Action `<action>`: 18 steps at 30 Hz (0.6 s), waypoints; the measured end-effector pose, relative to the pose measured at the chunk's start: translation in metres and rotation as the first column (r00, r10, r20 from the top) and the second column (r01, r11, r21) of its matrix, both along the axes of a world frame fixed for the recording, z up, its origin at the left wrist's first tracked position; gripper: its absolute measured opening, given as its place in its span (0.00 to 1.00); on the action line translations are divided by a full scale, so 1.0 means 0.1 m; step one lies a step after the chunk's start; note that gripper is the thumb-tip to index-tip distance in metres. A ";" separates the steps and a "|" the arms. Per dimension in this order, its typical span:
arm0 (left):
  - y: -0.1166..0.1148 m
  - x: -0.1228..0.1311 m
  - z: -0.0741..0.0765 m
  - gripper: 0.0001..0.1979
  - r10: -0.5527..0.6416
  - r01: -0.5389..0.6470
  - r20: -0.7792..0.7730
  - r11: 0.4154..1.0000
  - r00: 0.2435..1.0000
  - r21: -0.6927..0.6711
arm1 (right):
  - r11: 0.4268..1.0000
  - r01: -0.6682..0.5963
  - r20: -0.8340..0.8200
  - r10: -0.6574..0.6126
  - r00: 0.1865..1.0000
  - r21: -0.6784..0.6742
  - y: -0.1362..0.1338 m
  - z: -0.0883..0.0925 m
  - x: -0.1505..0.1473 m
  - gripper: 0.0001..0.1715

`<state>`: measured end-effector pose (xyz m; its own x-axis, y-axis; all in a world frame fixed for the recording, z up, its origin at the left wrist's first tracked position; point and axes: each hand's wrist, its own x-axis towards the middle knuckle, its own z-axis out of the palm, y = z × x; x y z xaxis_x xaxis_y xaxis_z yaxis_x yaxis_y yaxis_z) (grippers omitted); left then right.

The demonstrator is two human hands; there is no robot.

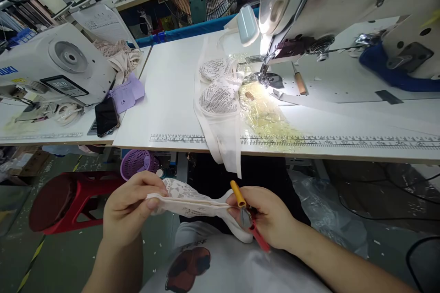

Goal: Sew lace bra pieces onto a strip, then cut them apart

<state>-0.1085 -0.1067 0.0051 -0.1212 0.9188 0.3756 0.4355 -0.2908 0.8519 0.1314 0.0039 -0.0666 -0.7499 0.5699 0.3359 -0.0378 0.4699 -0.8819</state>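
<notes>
Left hand [129, 208] pinches one white lace garment piece [187, 203]; right hand [266, 219] grips its other end plus one yellow-and-red-handled thread snips [245, 213].

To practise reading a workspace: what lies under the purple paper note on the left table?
The purple paper note rests partly on a black phone, covering its top edge, and on the white table. Its far edge meets the sewing machine. Anything else beneath it is hidden.

A white lace garment piece [187, 203] with a plain padded band hangs stretched flat between both hands, below the bench edge, its end curling downward. Small thread snips [248, 217] (yellow and red handles) point at its right end.
</notes>
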 end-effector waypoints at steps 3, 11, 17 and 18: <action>0.03 -0.02 -0.01 0.12 0.031 -0.032 -0.047 0.999 0.998 -0.022 | 1.000 0.004 0.087 -0.002 0.996 -0.020 0.00 0.00 -0.01 0.07; 0.27 0.44 0.03 0.19 -0.235 0.263 -0.704 0.962 0.670 -0.071 | 0.995 -0.087 0.128 0.080 0.989 0.050 0.05 0.04 -0.03 0.11; 0.53 0.66 -0.19 0.12 -0.464 0.413 -0.656 0.877 0.596 -0.245 | 0.989 -0.119 0.134 0.106 0.985 0.089 0.08 0.11 0.06 0.16; 0.55 0.67 -0.21 0.13 -0.493 0.426 -0.655 0.862 0.572 -0.276 | 0.987 -0.119 0.148 0.104 0.984 0.103 0.09 0.10 0.09 0.16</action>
